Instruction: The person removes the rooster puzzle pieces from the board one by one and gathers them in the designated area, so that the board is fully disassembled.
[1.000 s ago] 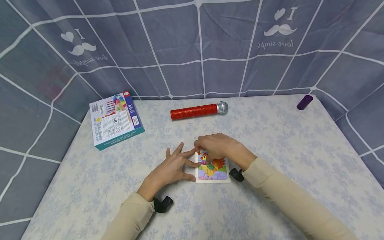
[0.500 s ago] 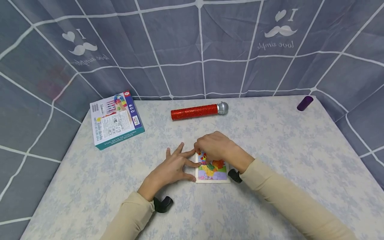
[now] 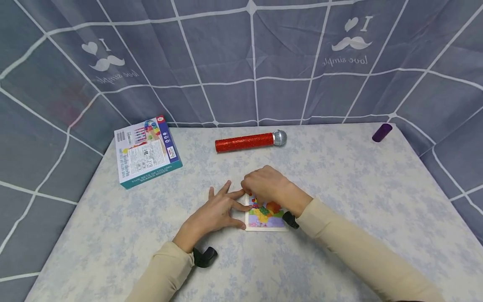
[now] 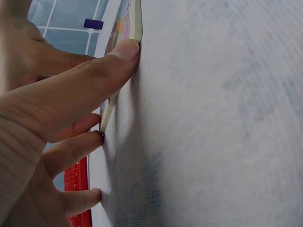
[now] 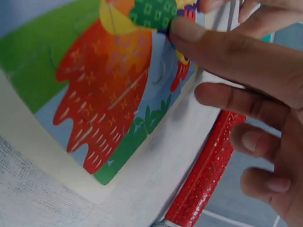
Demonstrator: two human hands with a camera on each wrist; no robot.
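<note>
Puzzle (image 3: 266, 216) lies flat on the table (image 3: 324, 180) between both hands, its rooster (image 3: 267, 212) facing left with tail to the right, the long axis unclear beneath the covering hand. Pieces fill the visible part of its pale frame (image 3: 264, 229); the left hand (image 3: 216, 212), fingers spread, touches its left edge. With its thumb on the puzzle's face and fingers bent, the right hand (image 3: 268, 185) may be pinching something, though that is hard to see.
</note>
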